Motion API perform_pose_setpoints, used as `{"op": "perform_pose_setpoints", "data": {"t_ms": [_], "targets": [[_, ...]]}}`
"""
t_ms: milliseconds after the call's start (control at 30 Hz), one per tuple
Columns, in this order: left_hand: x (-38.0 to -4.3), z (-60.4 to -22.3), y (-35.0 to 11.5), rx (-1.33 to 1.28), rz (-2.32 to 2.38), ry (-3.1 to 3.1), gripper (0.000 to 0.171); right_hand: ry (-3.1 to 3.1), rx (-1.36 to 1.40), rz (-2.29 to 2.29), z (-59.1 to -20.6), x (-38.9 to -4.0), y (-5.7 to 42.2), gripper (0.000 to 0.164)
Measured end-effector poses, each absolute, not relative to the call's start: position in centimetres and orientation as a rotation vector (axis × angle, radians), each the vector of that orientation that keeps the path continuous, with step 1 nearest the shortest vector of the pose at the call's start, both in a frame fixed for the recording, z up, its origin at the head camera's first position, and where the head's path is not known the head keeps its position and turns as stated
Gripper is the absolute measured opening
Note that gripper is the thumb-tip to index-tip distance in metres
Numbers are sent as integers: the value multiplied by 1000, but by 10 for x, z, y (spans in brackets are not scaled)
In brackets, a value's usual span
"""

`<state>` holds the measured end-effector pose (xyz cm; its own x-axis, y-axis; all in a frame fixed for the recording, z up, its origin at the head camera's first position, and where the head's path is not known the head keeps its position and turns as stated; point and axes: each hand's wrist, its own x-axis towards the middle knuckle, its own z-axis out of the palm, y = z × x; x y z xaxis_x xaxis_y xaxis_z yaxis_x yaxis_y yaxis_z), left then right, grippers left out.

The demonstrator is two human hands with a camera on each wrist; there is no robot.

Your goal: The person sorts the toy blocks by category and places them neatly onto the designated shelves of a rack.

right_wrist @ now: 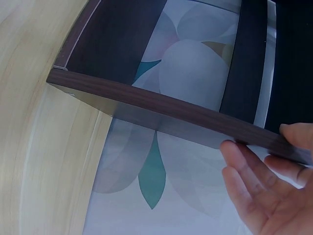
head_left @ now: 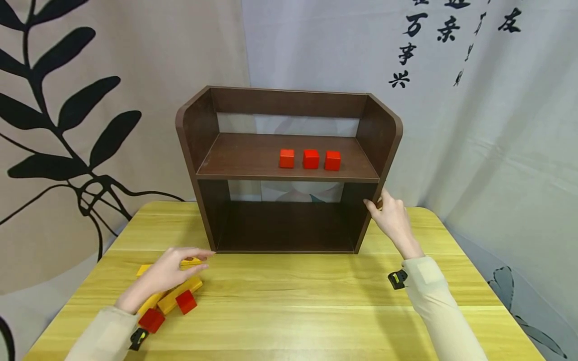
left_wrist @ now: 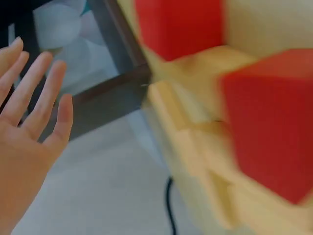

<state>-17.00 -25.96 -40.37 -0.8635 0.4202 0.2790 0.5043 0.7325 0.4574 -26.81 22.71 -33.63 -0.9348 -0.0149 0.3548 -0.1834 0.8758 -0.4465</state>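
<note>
A dark brown two-tier wooden shelf (head_left: 289, 177) stands upright on the table. Three red cubes (head_left: 310, 159) sit in a row on its upper board. My right hand (head_left: 392, 218) holds the right side panel, thumb at the inner face and fingers outside, as the right wrist view confirms on the panel (right_wrist: 161, 105). With fingers extended, my left hand (head_left: 169, 271) hovers over a pile of yellow blocks (head_left: 180, 295), its fingertips close to the shelf's lower left corner. Beside that hand lie a red block (head_left: 186, 302) and another red block (head_left: 151, 320). The hand partly hides the pile.
Light yellow wood forms the tabletop (head_left: 280, 306). Behind it hang pale curtains (head_left: 311, 50) with black leaf drawings and written characters. A black cable (left_wrist: 169, 205) shows beyond the table edge in the left wrist view.
</note>
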Motion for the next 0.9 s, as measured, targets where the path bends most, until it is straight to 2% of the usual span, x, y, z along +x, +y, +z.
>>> {"op": "perform_pose_setpoints", "data": {"t_ms": [300,667,900], "targets": [[-145,-423,-278,-692,-966,-2918,32,-2703,149,696,-336,-268,227,39],[-138,-439,-291,-842,-1026,-2854,32,-2715,133,699,-335,-267,227,39],[-136,-443,-297,-775,-954,-2885,35,-2703,134,693,-336,-268,227,36]]}}
